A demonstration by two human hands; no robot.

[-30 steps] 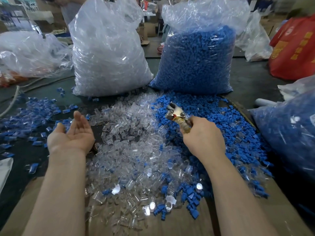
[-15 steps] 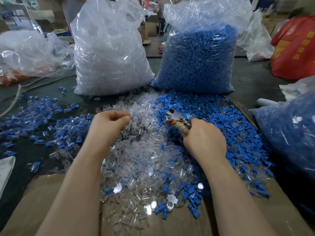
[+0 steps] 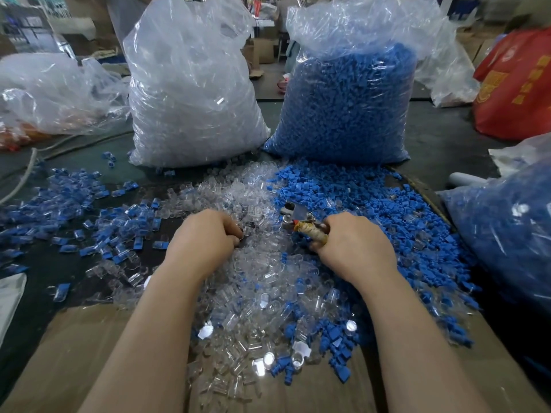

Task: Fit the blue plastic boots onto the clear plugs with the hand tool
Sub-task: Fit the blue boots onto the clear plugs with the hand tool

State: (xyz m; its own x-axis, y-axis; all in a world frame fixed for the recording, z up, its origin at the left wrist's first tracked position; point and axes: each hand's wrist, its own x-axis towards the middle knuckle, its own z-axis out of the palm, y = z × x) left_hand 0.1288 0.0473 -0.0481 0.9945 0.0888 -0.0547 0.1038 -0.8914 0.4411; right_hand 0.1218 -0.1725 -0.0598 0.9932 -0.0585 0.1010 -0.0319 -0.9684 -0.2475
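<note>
A heap of clear plugs (image 3: 250, 281) covers the middle of the table, and a heap of loose blue boots (image 3: 384, 216) lies to its right. My right hand (image 3: 354, 248) grips the wrapped handle of the metal hand tool (image 3: 298, 217), whose jaws point up and left over the border of the two heaps. My left hand (image 3: 205, 236) lies knuckles-up on the clear plugs, fingers curled into the heap; whether it pinches a plug is hidden. Finished plugs with blue boots (image 3: 98, 210) are scattered at the left.
A big bag of clear plugs (image 3: 190, 93) and a big bag of blue boots (image 3: 348, 105) stand at the back. Another blue-filled bag (image 3: 507, 234) sits at the right, a red bag (image 3: 515, 84) behind it. Cardboard (image 3: 74, 353) lies at the near edge.
My left hand, palm-up and open at the left a second ago, turned over and moved right into the clear plugs with curled fingers. The right hand with the tool dropped slightly.
</note>
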